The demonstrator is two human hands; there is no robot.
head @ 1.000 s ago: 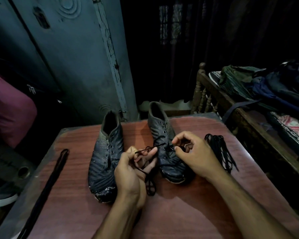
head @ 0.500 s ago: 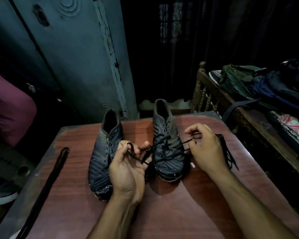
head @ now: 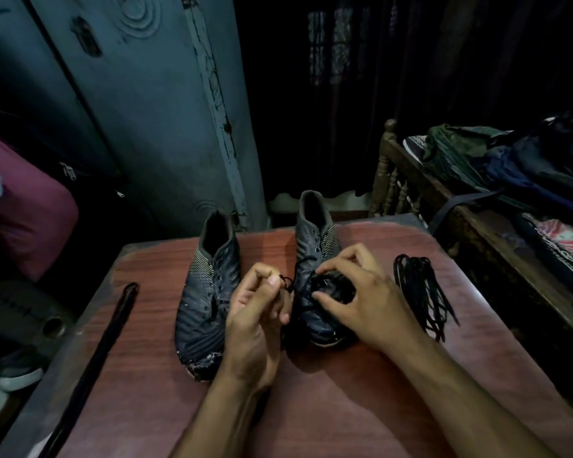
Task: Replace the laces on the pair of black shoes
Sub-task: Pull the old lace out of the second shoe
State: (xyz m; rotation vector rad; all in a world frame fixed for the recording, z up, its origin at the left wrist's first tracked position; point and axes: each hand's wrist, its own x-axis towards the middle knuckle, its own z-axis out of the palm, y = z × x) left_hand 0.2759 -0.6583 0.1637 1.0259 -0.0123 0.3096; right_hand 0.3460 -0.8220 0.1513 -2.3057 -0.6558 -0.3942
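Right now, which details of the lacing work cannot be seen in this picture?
- Head view: the right hand covers the right shoe eyelets near the toe.
- The lace end vanishes inside the left hand pinch.
- Dim light blurs the left shoe eyelets.
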